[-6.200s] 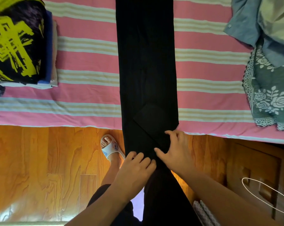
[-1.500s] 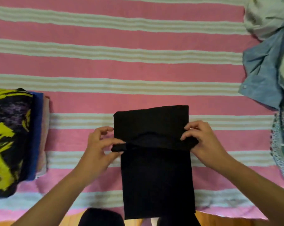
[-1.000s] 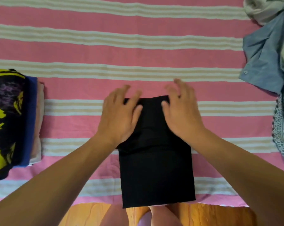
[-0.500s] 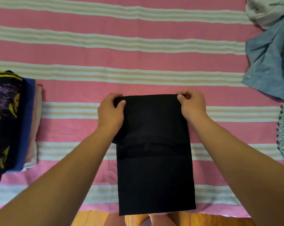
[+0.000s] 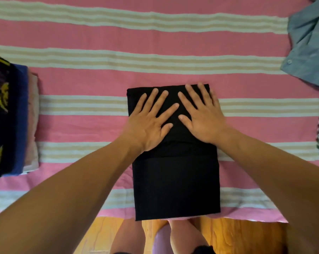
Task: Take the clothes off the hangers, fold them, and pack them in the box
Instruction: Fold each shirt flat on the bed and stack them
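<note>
Half a second ago both hands pinched the far corners of the black cloth; now my left hand and right hand lie flat with fingers spread, pressing its upper fold on the bed. I judge this fold is set; one more remains.

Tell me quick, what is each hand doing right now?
Left hand: open, fingers spread flat, pressing on the folded black garment.
Right hand: open, fingers spread flat, pressing on the same garment.
</note>
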